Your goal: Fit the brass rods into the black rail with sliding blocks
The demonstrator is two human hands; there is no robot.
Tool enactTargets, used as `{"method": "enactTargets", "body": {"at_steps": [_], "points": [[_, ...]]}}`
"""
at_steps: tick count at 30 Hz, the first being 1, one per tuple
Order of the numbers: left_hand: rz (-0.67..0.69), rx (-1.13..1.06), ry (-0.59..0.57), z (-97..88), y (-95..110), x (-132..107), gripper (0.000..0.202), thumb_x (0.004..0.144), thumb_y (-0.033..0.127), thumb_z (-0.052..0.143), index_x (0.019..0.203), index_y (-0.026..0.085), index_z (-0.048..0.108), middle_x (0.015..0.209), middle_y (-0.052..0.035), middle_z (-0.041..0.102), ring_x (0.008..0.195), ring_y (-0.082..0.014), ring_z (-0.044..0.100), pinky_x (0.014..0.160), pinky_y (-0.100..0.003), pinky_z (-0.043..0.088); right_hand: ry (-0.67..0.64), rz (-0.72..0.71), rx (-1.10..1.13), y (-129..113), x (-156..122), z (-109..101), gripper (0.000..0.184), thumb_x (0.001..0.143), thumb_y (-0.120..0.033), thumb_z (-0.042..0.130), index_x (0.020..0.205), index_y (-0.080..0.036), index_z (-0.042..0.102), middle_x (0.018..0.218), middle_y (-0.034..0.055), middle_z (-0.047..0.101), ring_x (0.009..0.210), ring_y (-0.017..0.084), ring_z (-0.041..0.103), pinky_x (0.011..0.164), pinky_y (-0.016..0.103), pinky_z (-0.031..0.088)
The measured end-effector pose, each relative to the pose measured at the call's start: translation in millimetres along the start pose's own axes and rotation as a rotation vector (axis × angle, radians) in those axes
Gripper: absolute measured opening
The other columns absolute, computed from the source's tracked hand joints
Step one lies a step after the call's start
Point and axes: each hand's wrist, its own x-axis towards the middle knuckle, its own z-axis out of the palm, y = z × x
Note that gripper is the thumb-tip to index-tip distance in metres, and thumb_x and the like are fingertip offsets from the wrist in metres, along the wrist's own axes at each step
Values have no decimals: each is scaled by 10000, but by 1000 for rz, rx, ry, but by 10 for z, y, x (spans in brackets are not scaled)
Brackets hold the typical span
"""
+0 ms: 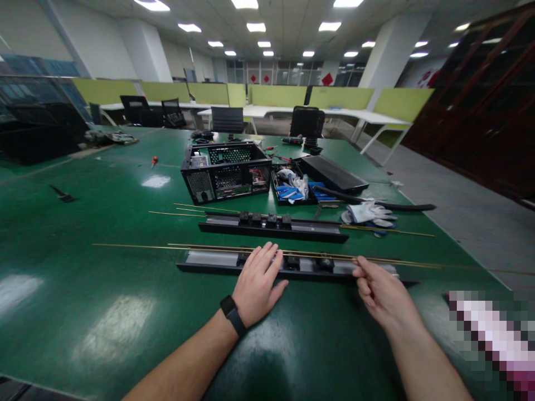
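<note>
A long black channel (309, 275) with a pale inner strip and black blocks lies crosswise on the green table, nearest me. Thin brass-coloured rods (137, 246) run along its top and stick out past both ends. My left hand (261, 278), wearing a black wristband, rests flat over the channel's middle with fingers stretched out, covering part of a block. At the right part of the channel, my right hand (382, 292) pinches a thin rod between thumb and fingers. A second black channel (271, 229) with several black blocks (271, 221) lies behind, also with rods along it.
An open black computer case (228, 175) stands behind the channels. Right of it are a tray with blue-and-white gloves (292, 186), a black panel (332, 172), a black tube (393, 207) and white gloves (368, 213). A small orange object (154, 160) lies left.
</note>
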Motion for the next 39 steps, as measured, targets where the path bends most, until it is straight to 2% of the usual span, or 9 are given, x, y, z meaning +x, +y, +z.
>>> {"method": "enactTargets", "body": {"at_steps": [3, 9, 13, 15, 20, 26, 32, 37, 39], "points": [[-3, -1, -2, 2, -1, 2, 612, 906, 305, 586, 1456, 115, 397, 1496, -169, 445, 1442, -286, 333, 1181, -497, 302, -89, 35, -51, 28, -16, 33, 166, 848, -286, 687, 864, -132, 627, 638, 19, 627, 298, 36, 345, 207, 131, 196], [-1, -13, 13, 2, -2, 3, 618, 904, 300, 586, 1468, 149, 385, 1498, -159, 446, 1441, -290, 337, 1169, -517, 320, 108, -13, 41, -25, 1, 4, 112, 882, -244, 627, 817, -163, 584, 571, -24, 569, 310, 41, 364, 220, 116, 221], [2, -1, 8, 9, 0, 2, 608, 912, 306, 576, 1463, 133, 387, 1507, -162, 433, 1446, -290, 326, 1175, -514, 310, -90, 13, -59, 23, -45, 45, 182, 826, -298, 712, 867, -151, 612, 634, 5, 619, 308, 33, 352, 216, 119, 204], [2, 9, 3, 10, 1, 2, 601, 915, 307, 573, 1458, 120, 392, 1509, -163, 430, 1448, -284, 322, 1178, -505, 305, -125, 29, -86, 38, -59, 58, 211, 828, -328, 710, 883, -147, 615, 653, 22, 635, 301, 35, 349, 211, 125, 193], [1, 7, -6, 4, -1, -2, 598, 918, 309, 569, 1458, 129, 389, 1509, -167, 428, 1448, -285, 321, 1173, -518, 308, 77, -14, 5, -11, -42, 28, 169, 842, -302, 682, 821, -178, 569, 598, -12, 588, 306, 42, 366, 220, 120, 221], [2, 4, 3, -1, 2, 0, 609, 916, 310, 571, 1466, 133, 379, 1500, -166, 440, 1443, -290, 333, 1170, -518, 314, -117, 40, -52, 9, -72, 59, 240, 779, -318, 759, 835, -160, 587, 643, 19, 622, 305, 35, 352, 219, 122, 199], [-4, 0, -14, 17, -1, -5, 611, 912, 314, 576, 1464, 135, 387, 1512, -161, 425, 1450, -291, 317, 1179, -513, 303, 38, -4, 4, 15, -33, 25, 183, 839, -320, 695, 853, -183, 573, 601, -17, 592, 311, 42, 366, 225, 113, 221], [0, 12, -12, 25, 0, -7, 612, 912, 314, 575, 1463, 124, 389, 1515, -162, 420, 1453, -290, 310, 1181, -509, 301, -142, 28, -65, 32, -65, 54, 236, 800, -331, 745, 863, -163, 592, 657, 17, 634, 311, 35, 349, 218, 121, 200], [1, 9, -5, 18, 4, -5, 608, 915, 310, 571, 1466, 133, 386, 1516, -161, 419, 1453, -291, 310, 1175, -518, 309, -127, 47, -58, 21, -80, 69, 235, 816, -350, 725, 853, -164, 586, 658, 26, 639, 302, 37, 346, 216, 125, 199]]}}
